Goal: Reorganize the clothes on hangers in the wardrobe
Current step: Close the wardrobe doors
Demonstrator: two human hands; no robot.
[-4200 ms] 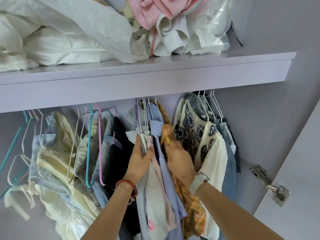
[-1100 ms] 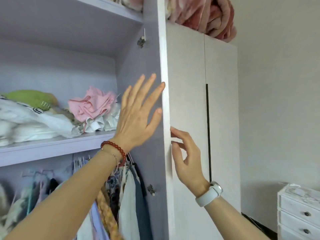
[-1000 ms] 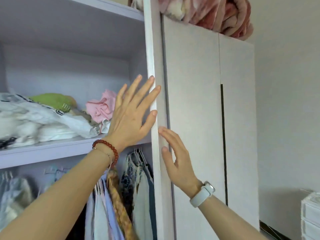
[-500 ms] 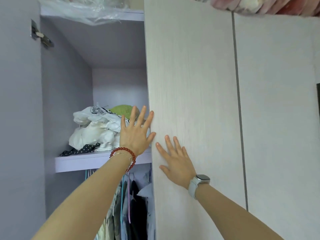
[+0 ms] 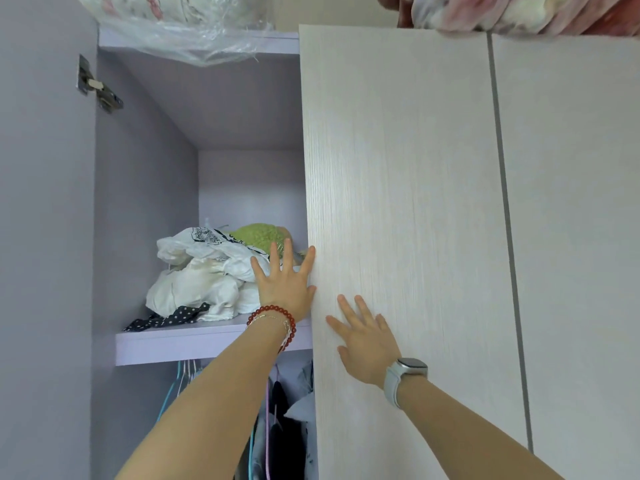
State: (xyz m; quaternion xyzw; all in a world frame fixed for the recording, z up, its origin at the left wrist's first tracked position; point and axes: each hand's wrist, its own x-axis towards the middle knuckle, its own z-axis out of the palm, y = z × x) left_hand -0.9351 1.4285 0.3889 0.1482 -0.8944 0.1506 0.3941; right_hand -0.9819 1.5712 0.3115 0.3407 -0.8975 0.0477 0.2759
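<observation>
A pale wood-grain wardrobe door (image 5: 398, 202) stands nearly closed over the right half of the opening. My right hand (image 5: 363, 336), wearing a white watch, lies flat on the door's face with fingers spread. My left hand (image 5: 282, 284), with a red bead bracelet, is open at the door's left edge, its fingertips touching that edge. Below the inner shelf (image 5: 194, 341) a few clothes on hangers (image 5: 277, 427) show in the remaining gap; most of the rail is hidden behind the door and my arms.
White folded laundry (image 5: 201, 271), a green fuzzy item (image 5: 258, 233) and a black dotted cloth (image 5: 166, 318) lie on the shelf. The left door (image 5: 41, 237) stands open with a hinge (image 5: 98, 90). Plastic-wrapped bedding (image 5: 180, 15) and a pink blanket (image 5: 519, 12) sit on top.
Both hands left the hanging clothes and went to the right door, which swung from open to nearly closed. In the last half second the hands and door barely moved.
</observation>
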